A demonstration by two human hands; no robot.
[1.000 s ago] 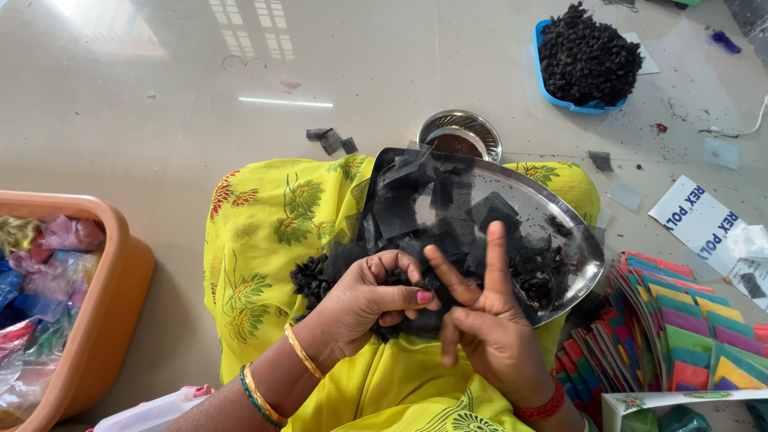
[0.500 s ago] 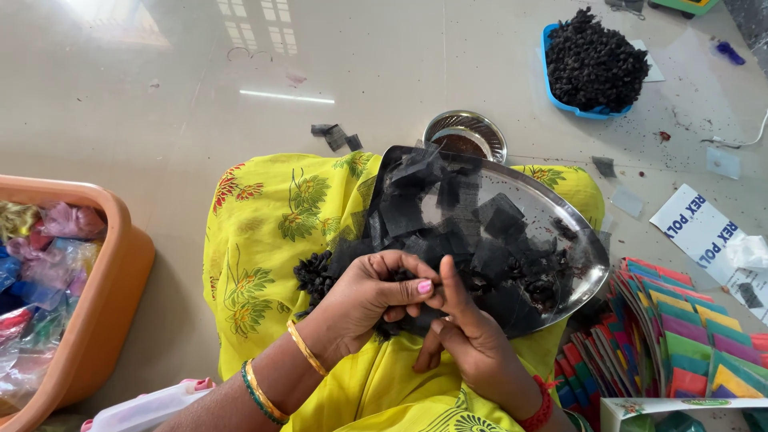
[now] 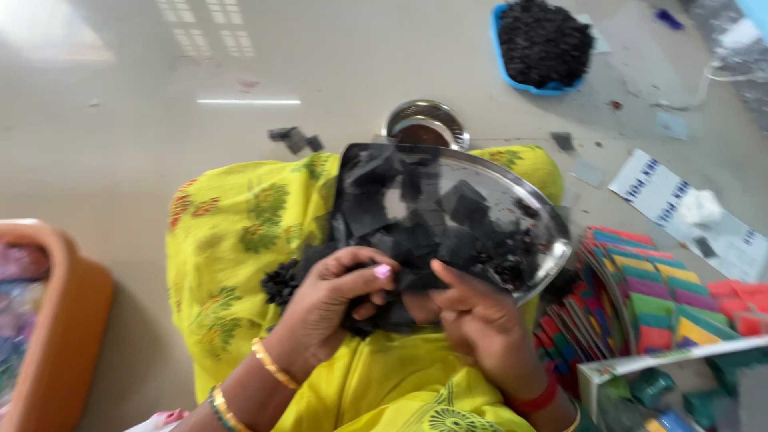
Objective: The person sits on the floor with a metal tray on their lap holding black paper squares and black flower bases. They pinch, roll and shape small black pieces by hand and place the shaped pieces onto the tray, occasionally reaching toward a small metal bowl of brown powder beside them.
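Black paper squares (image 3: 448, 216) lie heaped on a steel tray (image 3: 552, 256) resting on the yellow-clad lap. Both hands meet at the tray's six o'clock edge: the left hand (image 3: 332, 300) and right hand (image 3: 480, 320) pinch one dark piece (image 3: 416, 280) between fingertips, seemingly folding or separating it. Finishing would call for a careful, small finger movement. At one o'clock sits a blue tub (image 3: 500, 48) of similar dark bits.
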